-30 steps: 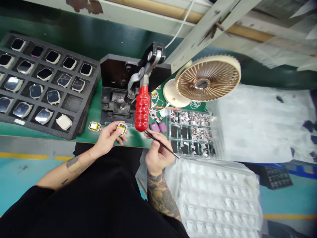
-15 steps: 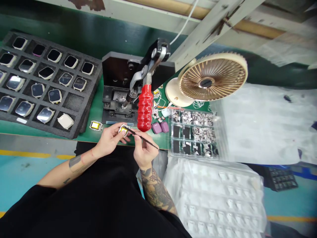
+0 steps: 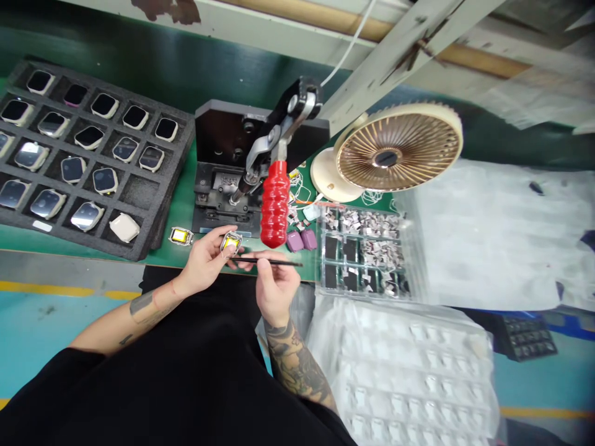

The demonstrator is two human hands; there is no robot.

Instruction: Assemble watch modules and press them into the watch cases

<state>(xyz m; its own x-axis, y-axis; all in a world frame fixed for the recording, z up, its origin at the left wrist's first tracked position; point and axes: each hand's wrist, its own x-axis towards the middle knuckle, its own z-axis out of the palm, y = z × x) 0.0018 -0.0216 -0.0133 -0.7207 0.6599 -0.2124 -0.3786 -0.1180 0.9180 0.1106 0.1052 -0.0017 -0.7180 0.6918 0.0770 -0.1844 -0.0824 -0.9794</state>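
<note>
My left hand [image 3: 203, 260] is closed on a smartwatch case [image 3: 231, 243], its inside with a yellow part turned up. In my right hand [image 3: 275, 285] I grip dark tweezers [image 3: 274, 262], held nearly level, their tip at the near edge of the case. Whether the tip touches the case I cannot tell. Left of my left hand, another opened watch case [image 3: 181, 236] with a yellow part lies on the green table [image 3: 160, 253]. Two purple watch cases [image 3: 301, 240] sit beyond my right hand.
A black toggle press [image 3: 223, 139] with a red handle [image 3: 275, 207] stands behind my hands. At left lies a grey foam tray [image 3: 146, 186] of smartwatches. A fan [image 3: 395, 148] and a clear compartment box [image 3: 362, 244] of small parts are at right, beside plastic-covered trays [image 3: 413, 378].
The tweezers have swung from a slant inside the case to nearly level at its near edge. My right hand has turned with them; my left hand still holds the case.
</note>
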